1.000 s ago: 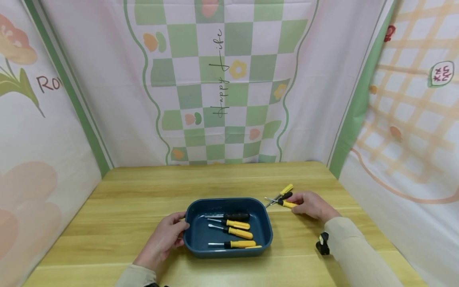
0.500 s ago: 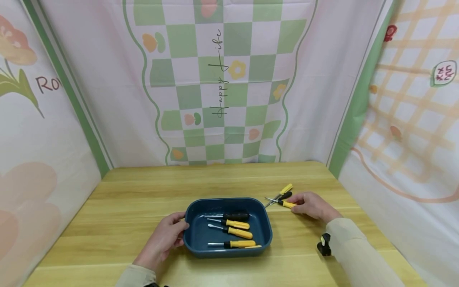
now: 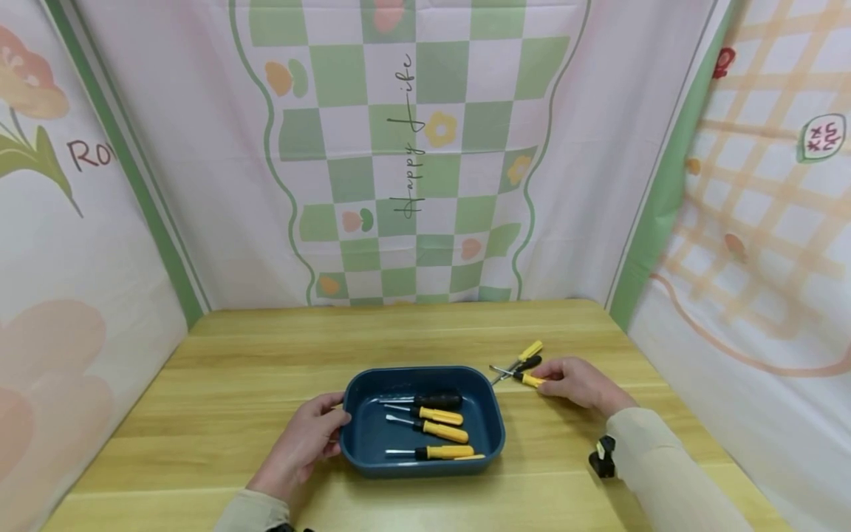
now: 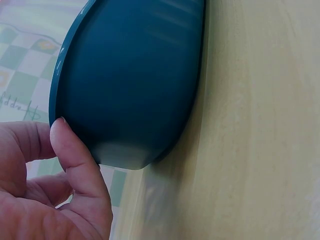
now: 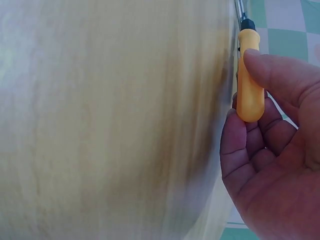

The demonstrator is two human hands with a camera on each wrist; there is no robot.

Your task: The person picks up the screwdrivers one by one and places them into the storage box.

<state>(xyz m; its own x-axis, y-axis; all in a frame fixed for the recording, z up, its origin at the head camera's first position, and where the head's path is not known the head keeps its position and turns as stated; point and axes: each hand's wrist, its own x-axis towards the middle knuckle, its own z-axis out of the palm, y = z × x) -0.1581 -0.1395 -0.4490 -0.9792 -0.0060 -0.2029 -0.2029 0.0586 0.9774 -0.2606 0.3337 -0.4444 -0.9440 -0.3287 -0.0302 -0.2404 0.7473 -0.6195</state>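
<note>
A dark blue rectangular tray [image 3: 362,467] stands on the table, holding several screwdrivers, among them a black-handled one [image 3: 439,401] and a yellow-handled one [image 3: 444,431]. At its left end my left hand [image 3: 312,436] pinches the rim between thumb and fingers; the left wrist view shows the thumb pressed on the tray wall [image 4: 130,75]. To the right of the tray, my right hand [image 3: 575,380] grips a screwdriver by its yellow handle [image 5: 250,85], thumb on one side and fingers curled below. Its shaft points left, over two other screwdrivers lying crossed on the table.
The crossed pair, one with a yellow handle [image 3: 532,350] and one with a black handle [image 3: 530,363], lies just beyond the tray's right end. Patterned curtains [image 3: 425,177] rise behind the wooden table [image 3: 253,355] and at both sides.
My right hand and the yellow-handled screwdriver in it have shifted very slightly, the handle dipping a little. The left hand, the tray and the other screwdrivers have stayed put.
</note>
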